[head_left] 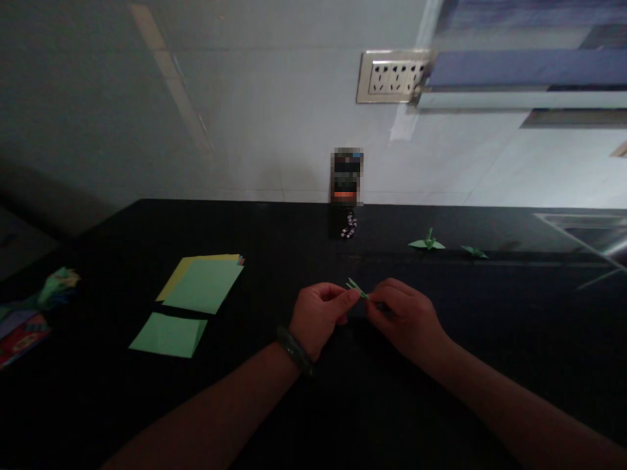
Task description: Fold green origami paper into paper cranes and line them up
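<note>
Green paper it is, a small narrow strip of folded paper (357, 287), right at the centre of my clock, just above the black table (274, 405), and both hands are on it! Left hand (321, 310) comes in from seven o'clock, thumb and fingers pinched together on the paper's near side, a dark bangle (295, 352) round the wrist. Right hand (404, 316) arrives from four o'clock, fingers curled, fingertips nipping the other end. Slim points poke up between the two grips, towards eleven; the finer creases are too small for me to read.

Up at twelve o'clock I have a phone (347, 176) standing against the pale wall (274, 117), its face blurred out, with a string of beads (349, 226) at its foot. Just past twelve, high on that wall, sits a socket plate (392, 77).

Swing to two o'clock: one green paper crane (428, 243), wings spread, and slightly beyond it, nearer three, a smaller, darker crane (475, 252). Over at nine, a stack of paper (203, 285), pale green on top, yellow peeping out behind. Between eight and nine, just beside that stack, lies a separate green sheet (167, 335). Far out at nine, a colourful bundle (53, 287), too dim for me to name.
</note>
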Motion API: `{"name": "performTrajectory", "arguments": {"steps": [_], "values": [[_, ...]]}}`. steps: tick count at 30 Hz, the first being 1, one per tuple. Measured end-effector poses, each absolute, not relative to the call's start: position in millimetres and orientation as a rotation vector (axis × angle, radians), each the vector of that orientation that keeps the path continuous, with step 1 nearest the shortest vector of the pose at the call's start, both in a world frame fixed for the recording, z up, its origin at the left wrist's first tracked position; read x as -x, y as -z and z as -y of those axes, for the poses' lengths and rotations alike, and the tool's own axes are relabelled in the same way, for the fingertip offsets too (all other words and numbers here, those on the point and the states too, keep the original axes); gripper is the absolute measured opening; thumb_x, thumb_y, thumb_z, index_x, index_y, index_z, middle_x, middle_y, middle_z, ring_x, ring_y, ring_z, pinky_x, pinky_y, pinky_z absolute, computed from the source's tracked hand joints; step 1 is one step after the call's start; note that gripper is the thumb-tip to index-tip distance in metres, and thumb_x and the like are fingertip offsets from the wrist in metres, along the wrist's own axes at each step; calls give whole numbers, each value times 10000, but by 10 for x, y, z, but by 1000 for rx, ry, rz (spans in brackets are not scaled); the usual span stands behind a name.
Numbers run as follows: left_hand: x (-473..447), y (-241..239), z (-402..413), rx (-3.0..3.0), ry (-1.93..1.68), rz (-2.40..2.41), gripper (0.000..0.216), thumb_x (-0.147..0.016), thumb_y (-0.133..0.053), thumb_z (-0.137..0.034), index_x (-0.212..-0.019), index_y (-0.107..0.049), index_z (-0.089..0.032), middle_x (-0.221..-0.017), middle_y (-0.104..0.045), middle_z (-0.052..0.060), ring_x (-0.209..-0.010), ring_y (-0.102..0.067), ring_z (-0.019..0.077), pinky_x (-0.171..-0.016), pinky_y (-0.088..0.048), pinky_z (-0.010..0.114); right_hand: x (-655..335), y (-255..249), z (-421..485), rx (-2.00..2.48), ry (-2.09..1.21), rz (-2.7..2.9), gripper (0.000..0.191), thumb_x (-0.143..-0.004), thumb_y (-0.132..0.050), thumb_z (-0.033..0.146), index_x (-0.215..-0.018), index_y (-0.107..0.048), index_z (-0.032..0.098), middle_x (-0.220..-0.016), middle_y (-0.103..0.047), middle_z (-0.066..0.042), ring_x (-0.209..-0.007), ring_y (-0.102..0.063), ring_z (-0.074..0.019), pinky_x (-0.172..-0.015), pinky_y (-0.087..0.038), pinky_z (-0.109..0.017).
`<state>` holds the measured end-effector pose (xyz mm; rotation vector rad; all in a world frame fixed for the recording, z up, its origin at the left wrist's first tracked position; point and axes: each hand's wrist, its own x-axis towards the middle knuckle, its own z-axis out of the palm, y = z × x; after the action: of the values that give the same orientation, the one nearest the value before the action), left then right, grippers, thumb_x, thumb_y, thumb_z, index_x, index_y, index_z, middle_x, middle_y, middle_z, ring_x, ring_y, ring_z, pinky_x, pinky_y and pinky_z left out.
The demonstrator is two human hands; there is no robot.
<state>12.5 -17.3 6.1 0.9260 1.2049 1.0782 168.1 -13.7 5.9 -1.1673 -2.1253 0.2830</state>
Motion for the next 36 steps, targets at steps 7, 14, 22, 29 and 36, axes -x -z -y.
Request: {"name": "performTrajectory", "arguments": {"steps": [7,14,22,29,36], "values": [[-149,-60,212,-942,-1059,-955,217,-642,-692,-303,-746,-658,-115,-713,-641,21,-650,-558,106,-663,-445,245,-1676,-101,161,983,136,2374,206,-833,-463,196,-719,-630,158,-712,-599,-76,-645,-500,-157,-585,-394,-288],[-119,-34,148,-834,-1051,-1028,239,-695,-611,-366,-659,-578,-132,-590,-564,-6,-510,-499,77,-531,-420,214,-1782,-135,142,833,-164,2122,200,-789,-486,135,-933,-614,191,-723,-591,-48,-648,-543,-149,-585,-441,-288],[-98,-18,151,-1029,-943,-1049,248,-722,-570,-355,-595,-522,-147,-507,-466,-38,-449,-411,65,-470,-337,204,-1823,-87,67,625,-376,2261,334,-751,-530,95,-1045,-592,240,-884,-561,-56,-783,-553,-147,-635,-467,-275],[-110,-66,172,-1097,-879,-1040,254,-707,-571,-370,-586,-557,-147,-501,-468,-30,-456,-413,76,-474,-329,218,-1858,-102,63,623,-344,2274,240,-793,-507,137,-935,-659,257,-740,-568,-30,-689,-542,-135,-602,-448,-271],[-95,-95,178,-1224,-898,-1075,268,-722,-550,-361,-566,-565,-143,-500,-484,-19,-476,-415,83,-483,-329,220,-1745,-113,121,818,-685,2147,110,-799,-545,210,-773,-652,209,-716,-561,-19,-646,-540,-119,-581,-443,-252]]}}
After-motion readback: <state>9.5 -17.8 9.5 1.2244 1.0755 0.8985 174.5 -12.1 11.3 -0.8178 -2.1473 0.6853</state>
